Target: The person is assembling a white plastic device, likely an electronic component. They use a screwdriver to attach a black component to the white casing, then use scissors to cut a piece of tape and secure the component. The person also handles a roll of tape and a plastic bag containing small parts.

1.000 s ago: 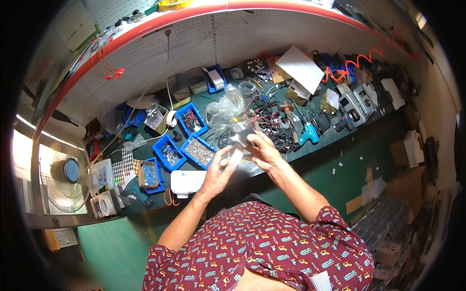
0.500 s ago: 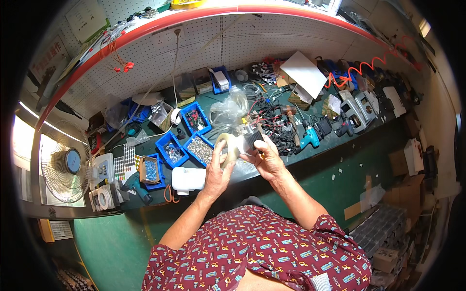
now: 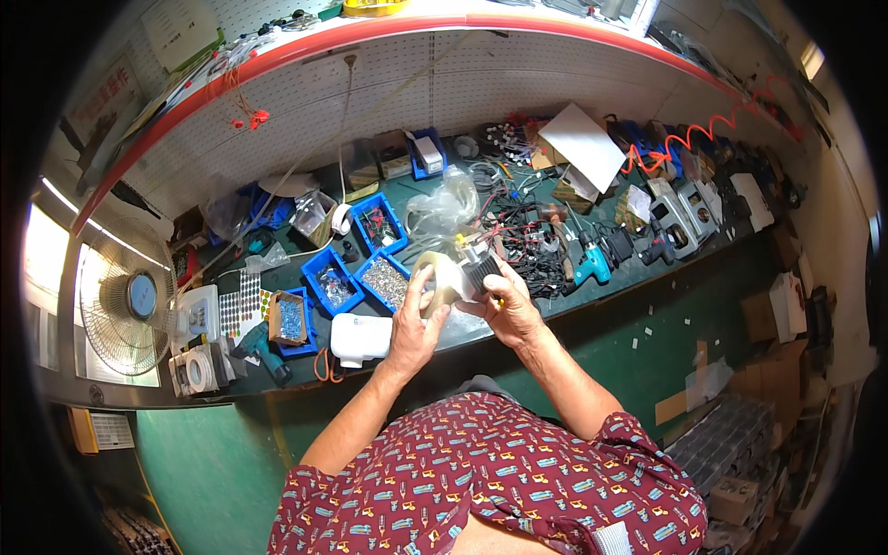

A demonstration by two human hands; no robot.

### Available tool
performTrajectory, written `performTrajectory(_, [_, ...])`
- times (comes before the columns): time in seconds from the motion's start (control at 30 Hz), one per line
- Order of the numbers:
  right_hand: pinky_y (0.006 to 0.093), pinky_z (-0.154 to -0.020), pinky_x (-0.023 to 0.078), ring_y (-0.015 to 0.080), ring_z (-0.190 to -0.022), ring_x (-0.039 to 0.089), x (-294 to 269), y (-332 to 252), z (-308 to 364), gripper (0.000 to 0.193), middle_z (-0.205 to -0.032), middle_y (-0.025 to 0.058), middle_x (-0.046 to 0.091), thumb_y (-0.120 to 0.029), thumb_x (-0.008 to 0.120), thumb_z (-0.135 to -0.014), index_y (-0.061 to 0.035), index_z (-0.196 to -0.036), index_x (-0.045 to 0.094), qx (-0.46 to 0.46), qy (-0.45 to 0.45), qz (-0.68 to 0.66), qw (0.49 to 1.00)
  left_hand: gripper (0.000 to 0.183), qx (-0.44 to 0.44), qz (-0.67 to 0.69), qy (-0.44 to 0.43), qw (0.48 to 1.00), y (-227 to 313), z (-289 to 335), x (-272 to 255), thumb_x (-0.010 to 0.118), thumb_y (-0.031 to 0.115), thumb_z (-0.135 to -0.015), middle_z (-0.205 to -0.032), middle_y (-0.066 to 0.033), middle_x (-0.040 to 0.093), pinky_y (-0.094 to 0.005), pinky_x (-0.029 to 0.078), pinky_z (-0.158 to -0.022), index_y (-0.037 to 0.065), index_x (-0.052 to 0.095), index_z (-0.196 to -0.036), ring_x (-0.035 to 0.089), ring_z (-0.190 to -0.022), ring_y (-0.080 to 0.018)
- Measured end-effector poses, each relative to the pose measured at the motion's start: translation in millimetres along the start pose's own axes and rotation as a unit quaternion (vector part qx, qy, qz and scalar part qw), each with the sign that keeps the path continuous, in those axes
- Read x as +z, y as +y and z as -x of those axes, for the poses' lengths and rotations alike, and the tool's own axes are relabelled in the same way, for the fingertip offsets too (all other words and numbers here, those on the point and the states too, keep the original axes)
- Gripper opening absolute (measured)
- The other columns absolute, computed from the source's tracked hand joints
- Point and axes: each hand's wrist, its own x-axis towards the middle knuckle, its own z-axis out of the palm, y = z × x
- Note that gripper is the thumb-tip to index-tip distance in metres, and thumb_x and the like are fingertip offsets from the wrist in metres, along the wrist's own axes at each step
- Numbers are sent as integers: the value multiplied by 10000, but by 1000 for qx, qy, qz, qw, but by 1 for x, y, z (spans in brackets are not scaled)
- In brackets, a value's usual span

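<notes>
While both hands are raised over the near edge of the green workbench, we see the left hand with fingers curled around a roll of clear tape, gripping its rim from below. The right hand sits just beside it at 3 o'clock, fingers closed on a small black ribbed part with something yellow at its top — we can't tell what that bit is. Tape and part touch or nearly touch; we can't tell which. Both sit just in front of the chest, above the bench edge. At 9 o'clock from the left hand, a white box-shaped device lies on the bench. At 10 to 11 o'clock, several blue parts bins with small hardware. At 12 o'clock, a crumpled clear plastic bag. At 1 to 2 o'clock from the right hand, a tangle of black and red wires and a teal cordless drill. Far at 9 o'clock — a desk fan. A red coiled hose hangs at the upper right against the white pegboard.
</notes>
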Motion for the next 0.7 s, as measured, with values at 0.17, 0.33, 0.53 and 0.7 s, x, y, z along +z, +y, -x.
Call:
performTrajectory(0.17, [509,-1012,543,233,-1132,663,0,1,-6,458,-1213,86,674,-258,729,-907,-78,-1298,570,-15,-50,-69,996,604,26,10,-21,999,-12,2,-7,644,59,-974,-1365,-179,603,-355,525,-981,13,381,-1515,641,-1210,-251])
performTrajectory(0.33, [540,-1014,479,244,-1139,645,16,-13,-14,448,-1213,73,690,-352,738,-894,-99,-1252,645,18,-111,-153,982,565,-35,118,-97,988,-1,10,-7,636,71,-991,-1327,-136,610,-329,534,-956,11,396,-1499,640,-1176,-213])
performTrajectory(0.53, [513,-1031,454,241,-1110,616,-2,2,-31,446,-1186,78,687,-296,756,-887,-76,-1257,641,32,-34,-237,970,458,-5,-5,-150,989,7,2,-6,691,85,-943,-1275,-128,623,-366,512,-966,41,557,-1379,645,-1129,-248])
performTrajectory(0.7, [571,-998,481,252,-1098,620,-13,-1,-36,434,-1185,98,678,-301,749,-891,-74,-1244,636,26,7,-232,972,382,115,-180,-85,973,19,-11,4,732,50,-839,-1081,-133,584,-413,456,-923,77,677,-1215,576,-1024,-323])
